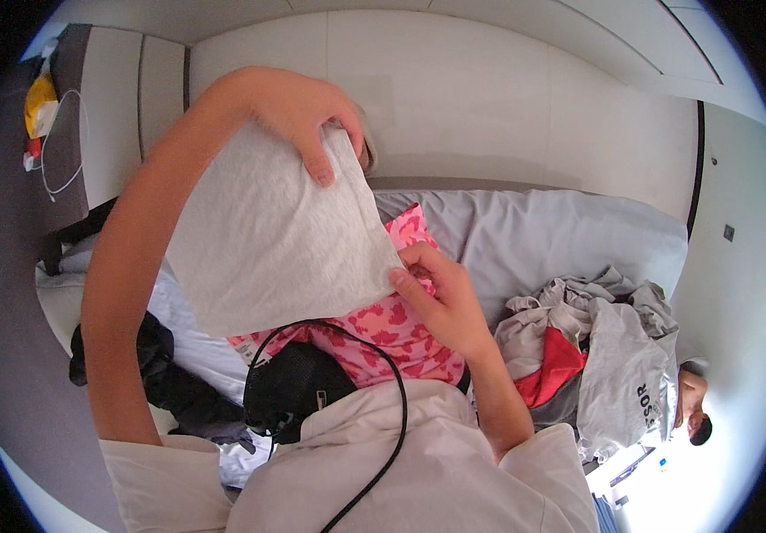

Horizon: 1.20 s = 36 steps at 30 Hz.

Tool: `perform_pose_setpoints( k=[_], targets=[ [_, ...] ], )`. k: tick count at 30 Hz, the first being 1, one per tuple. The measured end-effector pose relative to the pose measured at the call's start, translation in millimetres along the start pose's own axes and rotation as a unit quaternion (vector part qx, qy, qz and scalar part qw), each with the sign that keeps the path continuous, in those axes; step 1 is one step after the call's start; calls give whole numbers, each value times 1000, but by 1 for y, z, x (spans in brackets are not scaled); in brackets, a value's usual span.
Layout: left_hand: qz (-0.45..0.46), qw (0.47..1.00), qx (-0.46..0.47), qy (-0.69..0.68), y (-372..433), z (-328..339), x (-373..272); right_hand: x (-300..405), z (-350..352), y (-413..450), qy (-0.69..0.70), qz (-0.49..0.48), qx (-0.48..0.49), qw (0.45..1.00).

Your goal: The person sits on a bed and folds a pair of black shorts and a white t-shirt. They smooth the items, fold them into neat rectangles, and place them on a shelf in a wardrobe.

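A light grey cloth (270, 233) is stretched between my two hands, held up in front of me. My left hand (316, 126) grips its upper corner, thumb on the near face, the arm arching round the cloth's left side. My right hand (439, 293) pinches the lower right corner between thumb and fingers. Behind and below the cloth, a pink garment with a red pattern (403, 333) lies over my lap, partly hidden. A black mesh bag (300, 386) with a zip is against my body, and a black cable (399, 413) loops in front of it.
A heap of grey and red clothes (556, 340) lies at the right on the bed with a grey sheet (489, 226). Black clothing (183, 386) lies at the left. A cabinet (113, 113) with a white cable on top stands at upper left. Another person (693, 406) is at far right.
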State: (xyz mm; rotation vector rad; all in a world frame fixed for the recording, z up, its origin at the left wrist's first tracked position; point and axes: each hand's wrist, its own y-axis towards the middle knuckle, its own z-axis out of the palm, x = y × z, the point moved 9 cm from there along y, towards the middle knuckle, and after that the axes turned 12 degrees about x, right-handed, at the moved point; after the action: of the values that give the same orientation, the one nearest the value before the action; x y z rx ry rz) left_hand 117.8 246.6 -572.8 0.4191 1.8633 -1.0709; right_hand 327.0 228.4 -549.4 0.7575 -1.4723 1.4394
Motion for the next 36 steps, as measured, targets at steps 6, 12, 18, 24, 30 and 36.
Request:
perform_pose_setpoints(
  k=[6, 12, 18, 24, 30, 36],
  targets=[
    [-1, 999, -38, -33, -5, -25, -11, -4, 0, 2, 3, 21, 3, 1000],
    [-154, 984, -83, -28, -28, -20, 25, -7, -1, 3, 1, 29, 6, 1000],
    [-114, 977, -139, 112, -40, -32, 32, 1, 3, 3, -38, 27, 24, 999],
    [-137, 981, -101, 94, -48, -31, 47, 4, 2, 4, -13, 18, 36, 999],
    [-107, 991, -75, -23, -45, -35, 51, 5, 5, 5, -25, -2, 81, 996],
    [-261, 960, -82, 58, -34, -35, 71, 13, 5, 9, -8, -64, 81, 995]
  ],
)
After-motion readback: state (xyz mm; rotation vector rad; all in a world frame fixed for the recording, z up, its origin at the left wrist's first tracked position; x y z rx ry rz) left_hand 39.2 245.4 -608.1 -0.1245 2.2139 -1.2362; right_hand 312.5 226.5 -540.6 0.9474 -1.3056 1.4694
